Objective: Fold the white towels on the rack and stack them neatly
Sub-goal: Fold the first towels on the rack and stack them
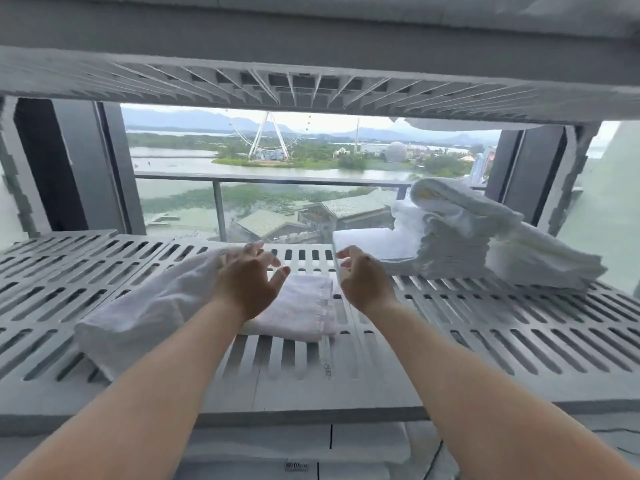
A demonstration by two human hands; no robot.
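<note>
A folded white towel point(298, 310) lies flat on the grey slotted rack shelf point(485, 341), in the middle. My left hand point(247, 282) hovers over its left part with the fingers spread, holding nothing. My right hand point(363, 278) hovers just right of the towel, fingers curled apart and empty. An unfolded white towel point(145, 306) lies rumpled to the left, partly under my left forearm. At the right stands a stack of folded white towels point(453, 247) with a loose towel point(540, 251) draped over it.
Another slotted shelf point(311, 88) hangs close overhead. Dark upright posts point(48, 168) frame the sides. Behind the rack is a window onto a balcony railing point(277, 180). More white towels point(311, 455) lie on the shelf below.
</note>
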